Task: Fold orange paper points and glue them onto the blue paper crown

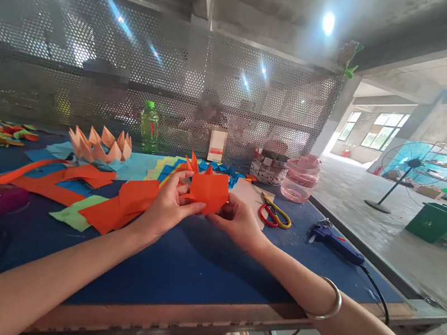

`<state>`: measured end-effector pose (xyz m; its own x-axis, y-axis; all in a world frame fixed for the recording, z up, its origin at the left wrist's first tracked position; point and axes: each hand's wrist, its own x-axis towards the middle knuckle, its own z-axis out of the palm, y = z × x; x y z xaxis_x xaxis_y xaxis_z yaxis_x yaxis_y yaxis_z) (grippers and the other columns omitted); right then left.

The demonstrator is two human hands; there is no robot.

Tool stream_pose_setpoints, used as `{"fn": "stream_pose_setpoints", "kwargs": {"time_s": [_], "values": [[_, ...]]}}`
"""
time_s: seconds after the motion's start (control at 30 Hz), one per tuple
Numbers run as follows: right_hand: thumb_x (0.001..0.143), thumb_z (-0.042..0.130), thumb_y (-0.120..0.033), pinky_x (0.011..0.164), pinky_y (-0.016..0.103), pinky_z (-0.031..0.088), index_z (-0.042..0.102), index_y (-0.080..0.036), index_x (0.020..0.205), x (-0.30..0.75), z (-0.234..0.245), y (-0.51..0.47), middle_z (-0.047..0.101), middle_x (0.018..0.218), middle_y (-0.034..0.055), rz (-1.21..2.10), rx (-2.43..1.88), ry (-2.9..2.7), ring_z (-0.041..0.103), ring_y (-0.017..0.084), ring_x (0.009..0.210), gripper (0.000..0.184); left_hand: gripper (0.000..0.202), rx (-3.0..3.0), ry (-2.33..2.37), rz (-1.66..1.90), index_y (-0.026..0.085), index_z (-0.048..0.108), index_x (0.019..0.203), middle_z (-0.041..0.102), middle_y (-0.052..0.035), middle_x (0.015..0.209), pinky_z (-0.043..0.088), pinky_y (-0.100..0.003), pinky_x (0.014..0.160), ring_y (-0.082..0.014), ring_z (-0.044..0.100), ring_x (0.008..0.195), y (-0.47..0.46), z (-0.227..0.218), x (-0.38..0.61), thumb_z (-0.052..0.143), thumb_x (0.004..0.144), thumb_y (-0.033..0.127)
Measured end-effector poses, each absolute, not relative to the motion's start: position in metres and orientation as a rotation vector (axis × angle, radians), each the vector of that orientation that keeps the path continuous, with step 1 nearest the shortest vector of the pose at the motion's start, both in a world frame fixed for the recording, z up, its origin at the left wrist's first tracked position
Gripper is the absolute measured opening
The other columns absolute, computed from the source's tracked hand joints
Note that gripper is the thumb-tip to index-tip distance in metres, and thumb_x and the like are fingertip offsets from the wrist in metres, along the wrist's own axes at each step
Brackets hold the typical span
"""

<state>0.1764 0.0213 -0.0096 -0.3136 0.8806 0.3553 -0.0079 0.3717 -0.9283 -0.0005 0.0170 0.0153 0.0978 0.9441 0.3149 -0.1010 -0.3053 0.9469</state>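
Observation:
An orange sheet of paper (209, 191), creased down its middle, is raised above the table between my two hands. My left hand (171, 199) pinches its left edge, thumb in front. At the lower right edge, my right hand (236, 220) grips it with thumb and fingers closed. Just behind the sheet rise pointed orange folds (193, 161), partly hidden by it. More orange paper (128, 203) lies left of my left hand, over a light green sheet (79, 212). Scissors (275, 212) with red and yellow handles rest right of my right hand.
A blue glue gun (334, 242) with a cord lies near the table's right edge. Along the back stand a peach folded-paper ring (99, 145), a green bottle (149, 127), a woven basket (268, 167) and a pink jug (300, 179). A perforated metal screen (169, 79) rises behind.

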Motion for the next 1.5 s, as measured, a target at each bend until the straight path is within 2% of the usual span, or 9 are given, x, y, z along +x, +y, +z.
{"fn": "stream_pose_setpoints", "kwargs": {"time_s": [0.1, 0.23, 0.3, 0.4, 0.73, 1.07, 1.27, 1.5], "values": [[0.069, 0.074, -0.027, 0.054, 0.021, 0.037, 0.058, -0.017, 0.099, 0.1771, -0.0065, 0.0192, 0.064, 0.068, -0.0037, 1.076, -0.830, -1.629, 0.054, 0.009, 0.055, 0.036, 0.070, 1.394, 0.909, 1.326, 0.015, 0.054, 0.116, 0.068, -0.0075, 0.103, 0.053, -0.030, 0.072, -0.0187, 0.066, 0.085, 0.0176, 0.0155, -0.0029, 0.087, 0.058, 0.035], [0.069, 0.073, -0.027, 0.055, 0.022, 0.039, 0.056, -0.017, 0.095, 0.1774, -0.0045, 0.0176, 0.066, 0.071, -0.0019, 1.019, -0.849, -1.648, 0.057, 0.011, 0.059, 0.033, 0.044, 1.406, 0.942, 1.109, 0.013, 0.073, 0.089, 0.072, -0.0056, 0.083, 0.047, -0.026, 0.068, -0.0140, 0.061, 0.072, 0.0167, 0.0144, -0.0061, 0.085, 0.062, 0.045], [0.069, 0.073, -0.027, 0.058, 0.023, 0.041, 0.056, -0.018, 0.092, 0.1769, -0.0038, 0.0166, 0.066, 0.072, -0.0016, 1.008, -0.847, -1.653, 0.059, 0.012, 0.062, 0.031, 0.040, 1.397, 0.973, 1.081, 0.014, 0.075, 0.077, 0.070, -0.0031, 0.070, 0.045, -0.025, 0.065, -0.0124, 0.058, 0.065, 0.0162, 0.0139, -0.0060, 0.086, 0.058, 0.048], [0.069, 0.073, -0.027, 0.058, 0.023, 0.041, 0.055, -0.018, 0.091, 0.1761, -0.0029, 0.0149, 0.065, 0.071, -0.0026, 1.007, -0.853, -1.654, 0.059, 0.012, 0.061, 0.030, 0.038, 1.375, 0.999, 1.103, 0.016, 0.076, 0.069, 0.070, -0.0013, 0.063, 0.043, -0.025, 0.063, -0.0114, 0.056, 0.061, 0.0163, 0.0140, -0.0047, 0.088, 0.053, 0.049], [0.069, 0.076, -0.030, 0.056, 0.022, 0.038, 0.055, -0.017, 0.098, 0.1776, -0.0053, 0.0163, 0.066, 0.071, -0.0025, 1.072, -0.854, -1.657, 0.058, 0.012, 0.061, 0.039, 0.036, 1.349, 1.048, 1.126, 0.018, 0.076, 0.062, 0.071, -0.0023, 0.059, 0.043, -0.025, 0.061, -0.0123, 0.057, 0.058, 0.0138, 0.0187, -0.0036, 0.091, 0.043, 0.045], [0.069, 0.076, -0.030, 0.060, 0.025, 0.044, 0.056, -0.019, 0.100, 0.1769, -0.0073, 0.0174, 0.071, 0.076, -0.0004, 1.104, -0.823, -1.654, 0.064, 0.014, 0.064, 0.038, 0.031, 1.371, 1.049, 1.151, 0.017, 0.077, 0.063, 0.072, -0.0041, 0.060, 0.044, -0.027, 0.061, -0.0146, 0.058, 0.057, 0.0138, 0.0197, -0.0019, 0.090, 0.044, 0.039], [0.070, 0.078, -0.033, 0.065, 0.027, 0.047, 0.058, -0.017, 0.104, 0.1757, -0.0068, 0.0160, 0.067, 0.075, -0.0011, 1.135, -0.764, -1.653, 0.065, 0.016, 0.070, 0.042, 0.029, 1.391, 1.056, 1.156, 0.017, 0.076, 0.063, 0.071, -0.0025, 0.059, 0.043, -0.026, 0.061, -0.0134, 0.057, 0.058, 0.0122, 0.0215, -0.0020, 0.089, 0.046, 0.037], [0.068, 0.080, -0.037, 0.061, 0.024, 0.046, 0.058, -0.017, 0.102, 0.1754, -0.0067, 0.0167, 0.066, 0.072, -0.0023, 1.134, -0.778, -1.643, 0.064, 0.015, 0.067, 0.046, 0.032, 1.408, 1.073, 1.137, 0.017, 0.077, 0.066, 0.074, -0.0043, 0.065, 0.044, -0.028, 0.067, -0.0161, 0.060, 0.064, 0.0121, 0.0209, -0.0025, 0.089, 0.048, 0.040]]}}
